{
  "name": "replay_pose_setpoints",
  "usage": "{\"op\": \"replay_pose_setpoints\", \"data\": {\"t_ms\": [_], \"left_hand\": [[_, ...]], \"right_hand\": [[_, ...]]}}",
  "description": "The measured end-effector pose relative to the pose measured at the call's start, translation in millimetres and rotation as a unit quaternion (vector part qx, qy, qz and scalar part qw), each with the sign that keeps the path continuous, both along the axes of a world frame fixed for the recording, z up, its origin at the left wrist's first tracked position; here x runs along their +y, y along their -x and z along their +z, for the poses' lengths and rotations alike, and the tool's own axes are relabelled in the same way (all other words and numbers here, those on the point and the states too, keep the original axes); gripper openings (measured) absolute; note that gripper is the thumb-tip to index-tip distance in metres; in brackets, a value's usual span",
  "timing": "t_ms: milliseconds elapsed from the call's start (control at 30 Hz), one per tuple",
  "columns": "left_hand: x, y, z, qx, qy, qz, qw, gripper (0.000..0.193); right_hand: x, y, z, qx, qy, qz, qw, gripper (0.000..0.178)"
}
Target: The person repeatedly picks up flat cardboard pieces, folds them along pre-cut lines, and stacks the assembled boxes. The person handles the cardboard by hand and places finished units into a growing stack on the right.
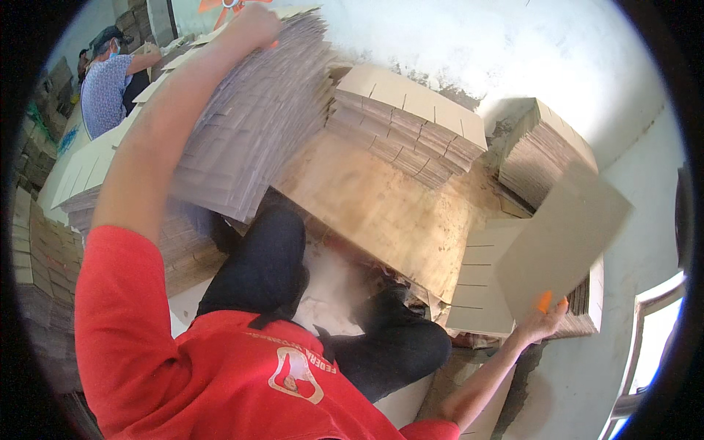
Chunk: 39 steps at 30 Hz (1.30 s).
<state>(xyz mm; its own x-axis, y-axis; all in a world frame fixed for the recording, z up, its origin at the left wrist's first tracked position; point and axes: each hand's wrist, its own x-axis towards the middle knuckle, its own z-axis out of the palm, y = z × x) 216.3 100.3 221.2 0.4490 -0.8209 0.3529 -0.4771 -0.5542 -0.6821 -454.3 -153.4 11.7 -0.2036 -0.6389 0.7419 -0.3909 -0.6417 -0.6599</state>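
Note:
My right hand [544,320], with an orange cover on one digit, grips a plain grey-brown cardboard sheet [566,238] by its lower end. The sheet is tilted and overlaps a stack of slotted cardboard pieces [477,282] at the right. Reaching far to the upper left, my left hand [257,28] is at the top of a tall, leaning pile of cardboard sheets [253,121]. A bit of orange shows at its fingertips. The fingers are curled down and mostly hidden, so what they hold, if anything, does not show.
A low wooden board [381,213] lies ahead of my knees. Behind it stands a slotted cardboard stack [411,110], and another stack [550,150] leans by the wall. A co-worker [110,92] sits at the far left. An orange fan [224,7] shows at the top.

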Motion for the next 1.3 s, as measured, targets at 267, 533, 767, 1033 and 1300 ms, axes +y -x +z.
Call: {"op": "replay_pose_setpoints", "data": {"t_ms": [267,533,767,1033,1300], "left_hand": [[-128.4,119.3,-2.4,0.139,0.136,-0.197,0.961,0.021],[-261.5,131.1,-131.5,0.280,0.117,-0.336,0.891,0.047],[-339.1,146.5,-220.7,0.244,0.121,-0.333,0.903,0.042],[-364.8,123.2,-222.4,0.422,0.320,-0.344,0.775,0.010],[-344.0,149.7,-208.2,0.042,0.129,-0.619,0.774,0.027]], "right_hand": [[8.7,-67.8,32.3,-0.127,-0.047,0.155,0.979,0.024],[-2.0,-153.6,37.1,-0.145,-0.029,0.117,0.982,0.014],[-24.1,-175.9,-0.2,-0.090,-0.084,0.124,0.985,0.022],[-29.0,-177.0,-25.8,-0.222,-0.221,0.264,0.912,0.019],[-24.2,-191.4,-28.8,-0.245,-0.230,0.267,0.903,0.018]]}}
